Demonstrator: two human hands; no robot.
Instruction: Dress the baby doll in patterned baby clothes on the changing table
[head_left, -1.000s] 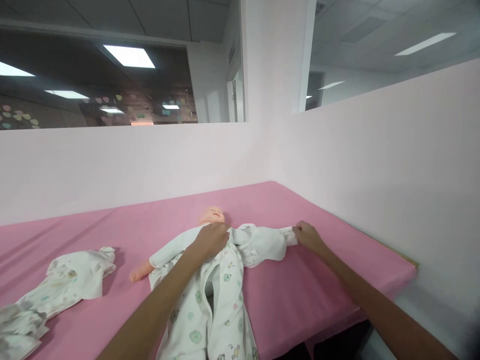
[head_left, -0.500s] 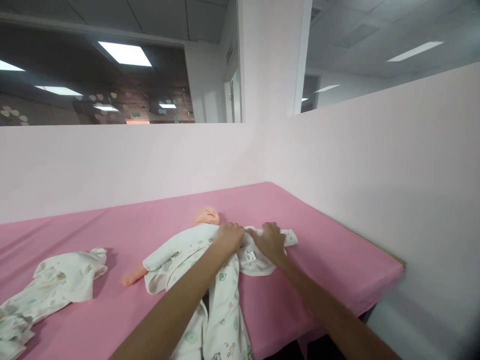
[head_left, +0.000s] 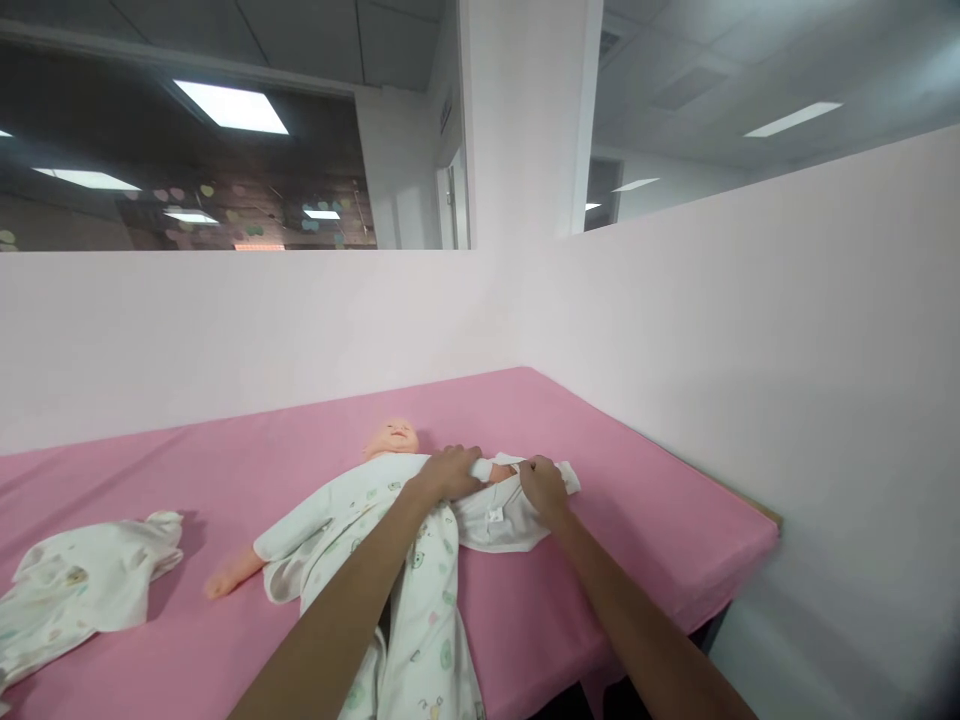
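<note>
A baby doll (head_left: 396, 437) lies on its back on the pink table (head_left: 637, 500), wearing a white printed sleepsuit (head_left: 420, 610) that gapes open down the front. My left hand (head_left: 448, 472) is closed on the suit's fabric at the doll's shoulder. My right hand (head_left: 544, 487) pinches the bunched-up sleeve (head_left: 495, 515) just to the right of it. The doll's other bare hand (head_left: 225, 577) sticks out of the left sleeve.
A second white printed garment (head_left: 75, 585) lies crumpled at the table's left. Pale partition walls (head_left: 750, 330) close the table at the back and right. The table's front right corner (head_left: 772, 520) drops off to the floor.
My right hand has moved left from the far cuff to the sleeve near the shoulder, bunching the sleeve up. The view has shifted, so everything sits further left.
</note>
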